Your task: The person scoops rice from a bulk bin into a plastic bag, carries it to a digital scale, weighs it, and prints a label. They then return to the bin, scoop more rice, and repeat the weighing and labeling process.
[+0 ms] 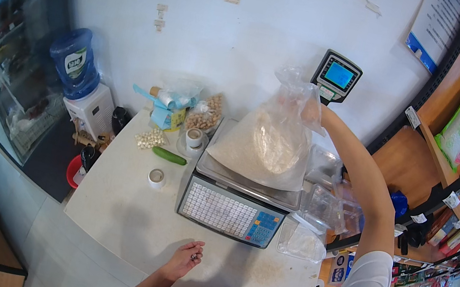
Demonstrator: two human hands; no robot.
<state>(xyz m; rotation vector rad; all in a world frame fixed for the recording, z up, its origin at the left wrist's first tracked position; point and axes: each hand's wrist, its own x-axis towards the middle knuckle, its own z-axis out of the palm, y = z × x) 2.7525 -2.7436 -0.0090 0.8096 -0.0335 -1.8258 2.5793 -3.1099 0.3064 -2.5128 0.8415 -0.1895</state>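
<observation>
A large clear plastic bag of pale grain-like goods rests on the metal platform of a retail scale. My right hand is at the gathered neck of the bag, seen partly through the plastic, and grips it. Near the front of the white table, my left hand is in front of the keypad with its fingers curled; a small dark thing shows at the fingers, too small to name. The scale's lit display stands on a post behind the bag.
Left of the scale are a green cucumber, label rolls, a bag of small white pieces and a bag of nuts. Clear plastic boxes lie to the right, beside shelves. A water dispenser stands at the left.
</observation>
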